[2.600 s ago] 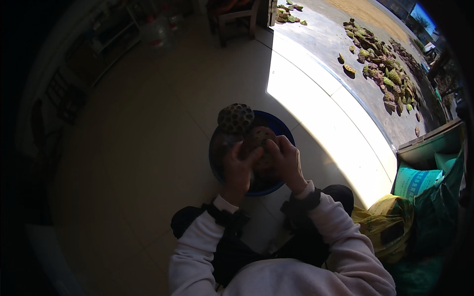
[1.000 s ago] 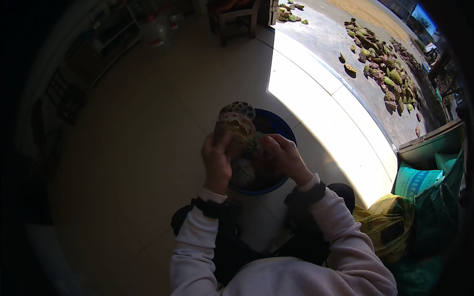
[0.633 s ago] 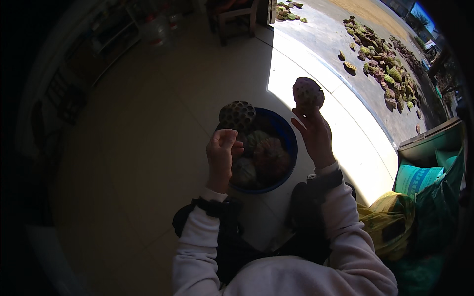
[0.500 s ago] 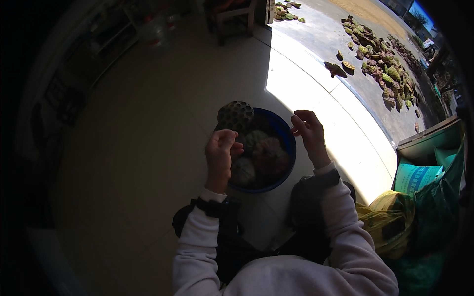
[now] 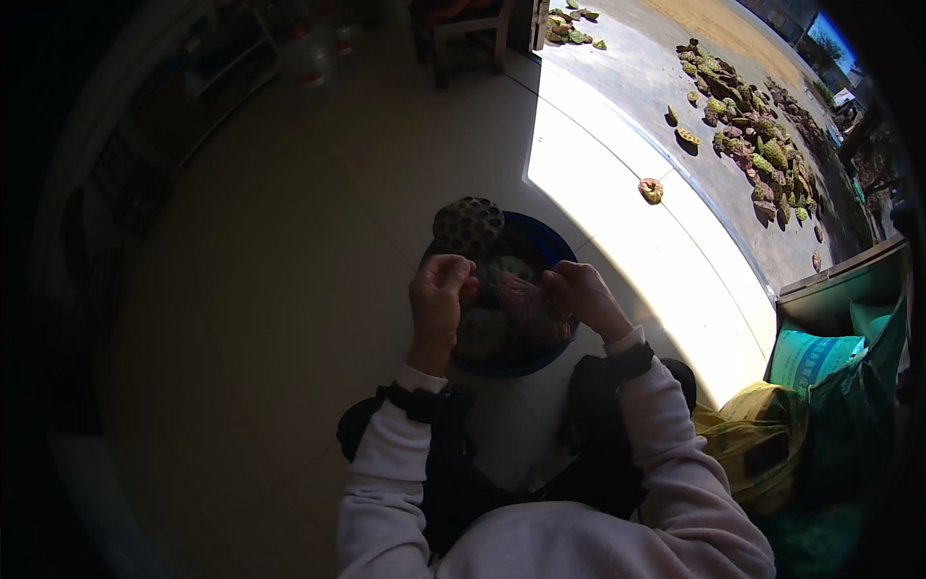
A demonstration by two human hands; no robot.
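Low in front of me is a round blue basin (image 5: 562, 239) holding several lotus seed pods. A dark lotus pod with open round holes (image 5: 469, 225) rests at its far left rim, just beyond my left hand. My left hand (image 5: 439, 301) hovers over the basin's left side with fingers curled into a pinch; whatever is in them cannot be seen. Above the right side, the closed fingers of my right hand (image 5: 584, 294) are on a pinkish, wrinkled lotus pod (image 5: 532, 307), which looks tilted. A greenish pod (image 5: 509, 268) lies between the hands.
A single lotus pod (image 5: 651, 190) lies on the sunlit floor by the doorway. Outside is a large pile of lotus pods (image 5: 762, 135). Yellow and green sacks (image 5: 762, 425) stand at my right. A wooden chair (image 5: 468, 34) is at the back; clear bottles (image 5: 311, 63) stand far left.
A pod in the air near the doorway has come down on the sunlit floor. My right hand has moved left and down from the basin's edge, closing on the pinkish pod. My left hand barely moved.
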